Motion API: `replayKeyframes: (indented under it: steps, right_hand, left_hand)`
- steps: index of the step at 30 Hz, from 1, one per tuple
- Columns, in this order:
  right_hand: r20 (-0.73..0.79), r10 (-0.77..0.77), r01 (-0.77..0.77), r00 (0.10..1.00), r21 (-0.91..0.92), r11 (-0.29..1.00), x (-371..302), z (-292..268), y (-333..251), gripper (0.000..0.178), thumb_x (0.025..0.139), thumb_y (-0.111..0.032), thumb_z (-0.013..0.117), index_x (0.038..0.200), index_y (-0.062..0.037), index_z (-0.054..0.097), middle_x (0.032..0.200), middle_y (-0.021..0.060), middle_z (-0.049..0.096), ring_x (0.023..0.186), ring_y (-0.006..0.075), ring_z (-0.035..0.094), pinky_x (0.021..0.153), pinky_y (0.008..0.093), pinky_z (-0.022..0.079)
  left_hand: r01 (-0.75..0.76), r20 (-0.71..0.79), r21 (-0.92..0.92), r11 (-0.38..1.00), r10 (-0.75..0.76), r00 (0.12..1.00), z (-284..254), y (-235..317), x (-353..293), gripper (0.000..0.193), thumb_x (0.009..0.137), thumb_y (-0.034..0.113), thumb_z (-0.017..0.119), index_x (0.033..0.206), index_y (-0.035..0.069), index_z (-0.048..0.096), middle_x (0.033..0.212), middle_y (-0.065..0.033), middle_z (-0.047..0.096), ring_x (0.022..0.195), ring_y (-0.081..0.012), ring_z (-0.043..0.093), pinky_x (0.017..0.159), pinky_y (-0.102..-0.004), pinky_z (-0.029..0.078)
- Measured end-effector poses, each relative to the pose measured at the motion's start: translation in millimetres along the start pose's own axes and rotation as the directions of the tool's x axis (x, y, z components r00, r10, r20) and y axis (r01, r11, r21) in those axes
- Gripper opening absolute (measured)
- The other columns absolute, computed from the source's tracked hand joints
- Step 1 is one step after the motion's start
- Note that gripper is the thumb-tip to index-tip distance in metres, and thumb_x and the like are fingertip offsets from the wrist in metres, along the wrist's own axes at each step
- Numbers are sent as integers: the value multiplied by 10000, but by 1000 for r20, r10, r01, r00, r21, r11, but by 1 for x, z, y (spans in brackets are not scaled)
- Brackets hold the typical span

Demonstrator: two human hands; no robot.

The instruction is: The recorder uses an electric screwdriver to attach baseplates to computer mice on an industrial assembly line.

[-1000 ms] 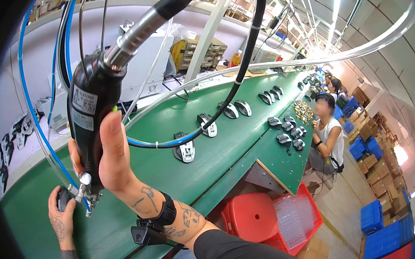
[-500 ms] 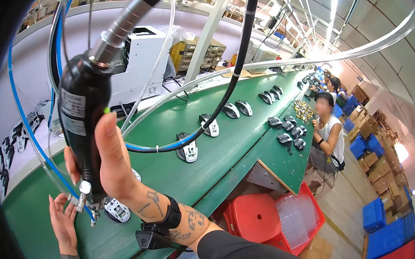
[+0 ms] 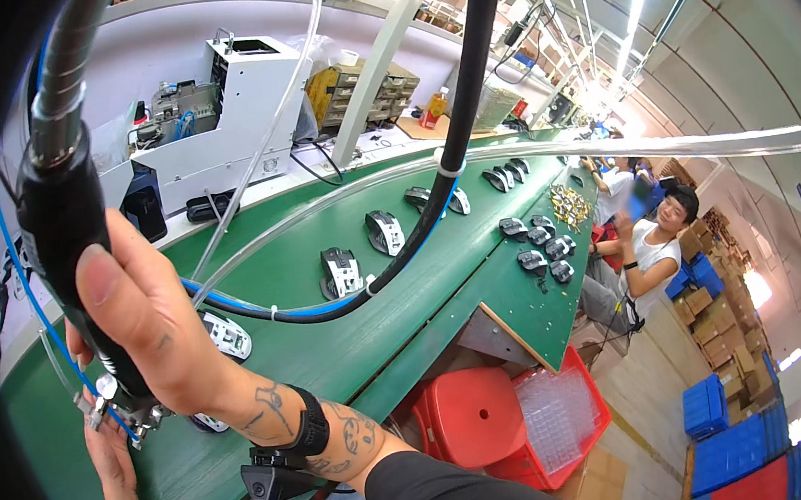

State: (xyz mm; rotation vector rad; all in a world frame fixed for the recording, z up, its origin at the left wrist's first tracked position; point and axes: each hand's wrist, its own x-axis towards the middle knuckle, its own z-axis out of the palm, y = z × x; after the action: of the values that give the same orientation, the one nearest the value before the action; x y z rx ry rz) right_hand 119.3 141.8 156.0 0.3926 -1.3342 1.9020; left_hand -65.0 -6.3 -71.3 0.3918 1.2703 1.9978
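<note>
My right hand (image 3: 152,322) is wrapped around a black powered screwdriver (image 3: 61,225), its thumb lying along the body. From the top of the tool runs a ribbed metal sleeve; metal fittings and a thin blue hose sit at its lower end. Close behind that end is my left hand (image 3: 112,456), palm showing and apparently holding nothing; the tool hides part of its fingers. A white-and-black computer mouse shell (image 3: 228,336) lies just beyond my right wrist. Another mouse shell (image 3: 209,424) is partly covered by my right forearm.
More mouse shells (image 3: 340,273) line the green belt (image 3: 407,317). A thick black cable (image 3: 470,70) and clear tubes hang across it. A white machine (image 3: 252,110) stands behind. At right are a red stool (image 3: 474,416), a red crate (image 3: 586,425) and a seated person (image 3: 647,255).
The screwdriver and my right hand have shifted left in the picture. More of my left hand is now behind the tool's lower end. The view has swung slightly, and the seated person's head has turned.
</note>
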Motion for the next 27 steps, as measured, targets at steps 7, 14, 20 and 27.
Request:
replayKeyframes:
  steps: [7, 14, 20, 27]
  right_hand:
    - [30, 18, -18, 999, -5, 1000, 0, 0, 7, 468, 888, -421, 494, 1167, -50, 435, 789, -1, 495, 577, 56, 483, 517, 206, 410]
    - [85, 56, -70, 995, 163, 984, -1, 8, 2, 515, 880, -487, 467, 1150, -51, 421, 769, 13, 511, 549, 61, 505, 474, 207, 430]
    - [63, 44, -52, 997, 134, 990, -5, 3, -6, 468, 875, -473, 484, 1074, -56, 413, 827, 21, 516, 654, 48, 514, 475, 195, 447]
    - [59, 53, -64, 997, 213, 975, -2, 9, -3, 470, 851, -459, 509, 1090, -77, 373, 836, 21, 506, 531, 35, 474, 472, 186, 417]
  left_hand:
    - [-48, 69, -134, 990, 57, 996, -41, -16, 13, 410, 959, 244, 375, 1308, 31, 348, 1295, -62, 445, 1168, -178, 452, 984, -324, 353]
    - [-34, 302, -227, 973, 104, 948, -45, -14, 14, 362, 953, 243, 420, 1255, 44, 412, 1198, -38, 499, 1126, -150, 460, 968, -290, 360]
    - [-36, 247, -211, 977, 89, 965, 5, 3, 1, 446, 907, 194, 494, 1312, 71, 355, 1133, -13, 476, 973, -114, 453, 838, -246, 387]
    - [-77, 181, -66, 995, 87, 980, 68, 53, -29, 602, 853, 137, 581, 1377, 103, 288, 1057, 17, 448, 794, -71, 444, 687, -195, 419]
